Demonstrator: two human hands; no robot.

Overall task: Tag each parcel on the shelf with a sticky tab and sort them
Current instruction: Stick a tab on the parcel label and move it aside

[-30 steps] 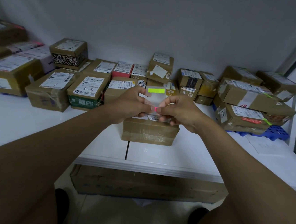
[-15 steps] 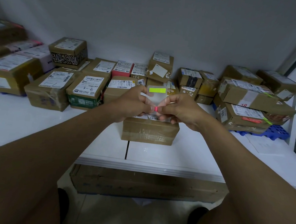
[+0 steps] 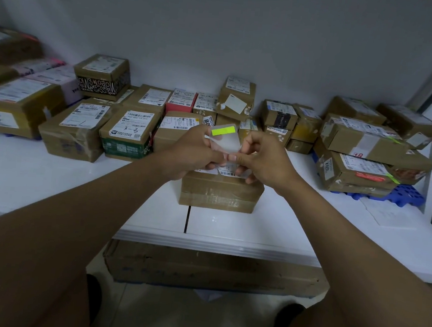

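White shelf (image 3: 48,189) carries taped brown cardboard parcels; right-side parcels (image 3: 363,156) bear green tabs, most lack any. At centre frame, left hand (image 3: 195,152) and right hand (image 3: 261,158) together pinch a translucent tab sheet (image 3: 226,140) above the untagged front parcel (image 3: 221,194).

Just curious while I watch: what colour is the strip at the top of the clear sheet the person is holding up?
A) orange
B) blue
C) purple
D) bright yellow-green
D: the clear sheet, held over a brown parcel, carries a bright yellow-green strip along its top.
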